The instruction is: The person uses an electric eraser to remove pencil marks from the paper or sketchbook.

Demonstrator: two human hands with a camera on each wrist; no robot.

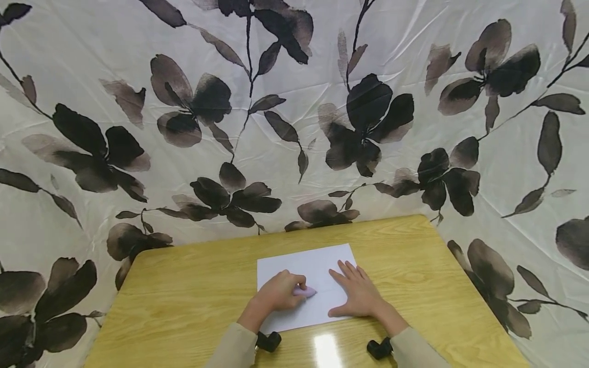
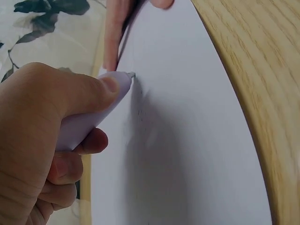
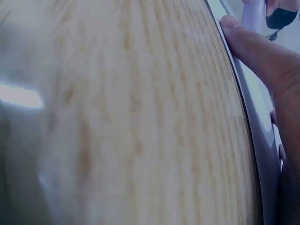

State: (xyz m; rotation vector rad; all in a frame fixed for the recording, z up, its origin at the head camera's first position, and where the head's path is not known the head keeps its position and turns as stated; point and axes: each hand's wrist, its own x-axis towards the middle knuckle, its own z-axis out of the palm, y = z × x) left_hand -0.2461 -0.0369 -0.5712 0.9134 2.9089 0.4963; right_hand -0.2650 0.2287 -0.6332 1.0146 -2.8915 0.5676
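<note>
A white sheet of paper (image 1: 299, 263) lies on the wooden table. My left hand (image 1: 279, 292) grips a lavender, thick-bodied pen-like tool (image 1: 306, 291) over the sheet's middle. In the left wrist view the thumb presses along the tool (image 2: 79, 129), whose small grey tip points at the paper (image 2: 187, 93); whether it touches cannot be told. A few faint dark specks show on the paper beside the tip. My right hand (image 1: 358, 295) rests with fingers spread on the sheet's right part. Its thumb (image 3: 258, 51) lies at the paper's near edge in the right wrist view.
The yellow wood-grain table (image 1: 184, 296) extends around the sheet. Behind and beside it hangs a white cloth (image 1: 285, 153) with dark flower prints. A black wrist device (image 1: 268, 341) sits by the left sleeve, another black device (image 1: 379, 348) by the right.
</note>
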